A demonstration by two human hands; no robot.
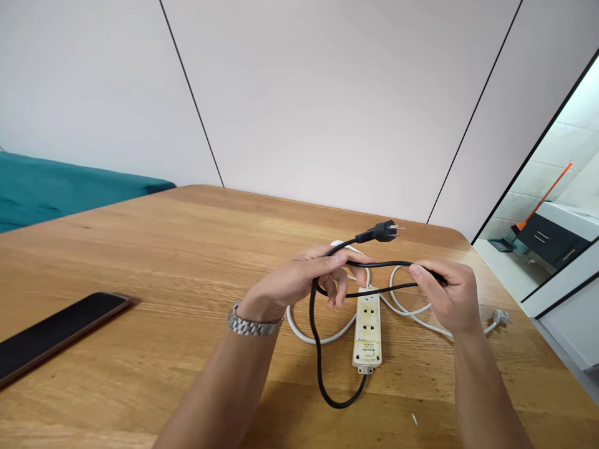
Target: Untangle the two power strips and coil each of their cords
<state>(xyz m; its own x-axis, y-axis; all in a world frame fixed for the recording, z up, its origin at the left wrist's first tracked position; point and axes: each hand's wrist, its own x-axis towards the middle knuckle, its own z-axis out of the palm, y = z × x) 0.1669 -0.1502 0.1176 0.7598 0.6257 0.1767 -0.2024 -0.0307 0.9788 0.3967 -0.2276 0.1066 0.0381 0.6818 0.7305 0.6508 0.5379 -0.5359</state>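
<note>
Power cord (pixel 316 337): black, with black plug (pixel 384 232), silver prongs. Power strip (pixel 367 329): cream-white, yellowed, with white cable (pixel 412 310) and grey-white plug (pixel 501 317) at right. Surface (pixel 163 262): honey-brown wood grain. Phone (pixel 51 333), lower left: black screen, bronze edge. Wristwatch band (pixel 255 325): silver metal links. Sofa (pixel 56 187), upper left: teal. Wall (pixel 327 93): off-white, thin black seams.

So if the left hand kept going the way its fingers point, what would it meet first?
The left hand points right along the black cable it holds, so it would probably meet the right hand first, which grips the same cable. Depth between them is hard to judge.
</note>
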